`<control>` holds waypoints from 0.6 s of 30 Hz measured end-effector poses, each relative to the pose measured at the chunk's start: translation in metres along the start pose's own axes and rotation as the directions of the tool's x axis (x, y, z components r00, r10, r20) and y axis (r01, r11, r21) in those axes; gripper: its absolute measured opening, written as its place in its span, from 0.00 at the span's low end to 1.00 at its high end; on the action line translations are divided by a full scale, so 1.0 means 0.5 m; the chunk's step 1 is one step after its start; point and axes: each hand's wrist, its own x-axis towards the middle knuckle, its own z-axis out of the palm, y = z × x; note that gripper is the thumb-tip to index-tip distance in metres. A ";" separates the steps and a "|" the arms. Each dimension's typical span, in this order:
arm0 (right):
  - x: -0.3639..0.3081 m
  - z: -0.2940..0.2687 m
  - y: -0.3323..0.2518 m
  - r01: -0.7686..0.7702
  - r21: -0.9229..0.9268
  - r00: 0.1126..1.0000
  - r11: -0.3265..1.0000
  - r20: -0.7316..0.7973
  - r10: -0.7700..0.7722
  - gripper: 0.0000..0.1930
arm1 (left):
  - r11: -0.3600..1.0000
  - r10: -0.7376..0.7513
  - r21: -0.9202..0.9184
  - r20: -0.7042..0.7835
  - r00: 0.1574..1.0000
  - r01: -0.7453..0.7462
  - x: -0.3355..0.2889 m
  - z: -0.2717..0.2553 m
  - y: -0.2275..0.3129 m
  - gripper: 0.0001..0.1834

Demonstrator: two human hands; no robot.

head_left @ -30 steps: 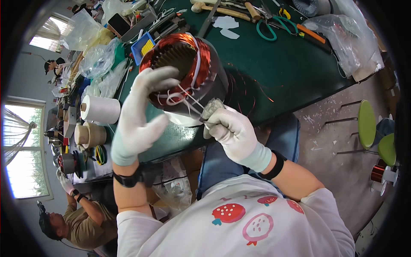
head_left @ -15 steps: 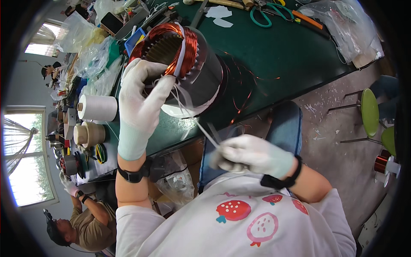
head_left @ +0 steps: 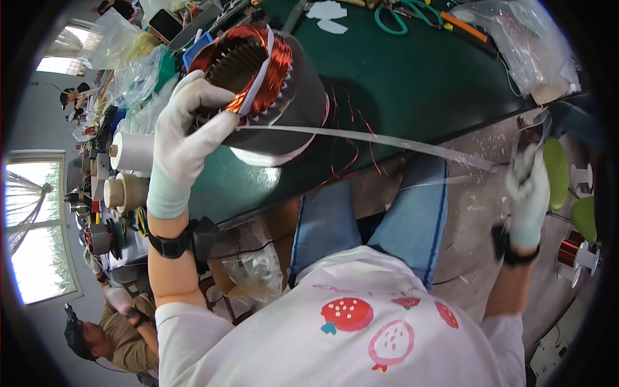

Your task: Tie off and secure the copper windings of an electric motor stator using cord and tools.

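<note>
A motor stator (head_left: 293, 97) with a dark grey body and copper-coloured windings (head_left: 277, 68) stands tilted on the green bench. My gloved left hand (head_left: 187, 129) is closed on the near rim of its winding, thumb outside and fingers reaching over the edge. From beside that thumb a white lacing cord (head_left: 374, 137) runs taut across the stator's side and out to the right. My gloved right hand (head_left: 529, 184), somewhat blurred, is closed at the cord's far end, well beyond the bench edge. White lacing also wraps part of the winding's top.
White thread spool (head_left: 135, 152) and beige spool (head_left: 129, 192) stand left. Loose copper wires (head_left: 361, 138) trail over the bench (head_left: 400, 84). Green-handled scissors (head_left: 393, 19) and a plastic bag (head_left: 516, 39) lie farther back. Green stool (head_left: 554, 171) is right; a co-worker (head_left: 109, 332) works lower left.
My right hand has swung from in front of my chest far out to the right, drawing the cord from slack to taut. My left hand keeps its hold on the stator winding.
</note>
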 end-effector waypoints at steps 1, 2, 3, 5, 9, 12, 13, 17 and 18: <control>0.004 -0.078 -0.007 -0.185 0.265 0.741 0.946 0.670 -0.043 0.12 | 1.000 0.022 0.000 -0.034 0.999 -0.022 0.005 -0.001 -0.012 0.08; -0.009 -0.076 -0.018 -0.250 0.303 0.646 0.919 0.760 -0.075 0.11 | 1.000 0.031 -0.002 -0.067 0.997 -0.031 -0.007 0.001 -0.017 0.09; -0.060 -0.080 -0.024 -0.106 0.224 0.861 0.969 0.508 -0.023 0.10 | 0.997 -0.082 -0.013 -0.089 0.993 0.081 -0.023 0.000 -0.017 0.10; -0.112 -0.103 -0.040 0.030 0.102 0.979 0.994 0.200 -0.050 0.11 | 0.958 0.165 0.276 -0.305 0.938 -0.079 -0.027 0.058 0.010 0.10; -0.113 -0.157 -0.075 -0.115 0.384 0.748 0.916 0.640 -0.175 0.14 | 0.681 0.642 0.405 0.070 0.764 -0.610 -0.099 0.146 0.038 0.21; -0.111 -0.142 -0.096 -0.077 0.301 0.593 0.950 0.780 -0.199 0.18 | 0.810 0.539 0.268 0.011 0.842 -0.521 -0.008 0.300 0.075 0.33; -0.109 -0.141 -0.090 -0.138 0.330 0.705 0.934 0.695 -0.141 0.18 | 0.900 0.406 0.220 -0.100 0.909 -0.377 0.015 0.337 0.075 0.36; -0.116 -0.149 -0.050 -0.145 0.353 0.852 0.924 0.519 -0.065 0.18 | 0.944 0.168 0.278 0.051 0.984 -0.175 -0.036 0.357 0.042 0.37; -0.119 -0.159 -0.035 -0.141 0.344 0.847 0.928 0.527 -0.067 0.18 | 0.899 0.133 0.382 0.224 0.965 -0.213 -0.077 0.335 0.029 0.33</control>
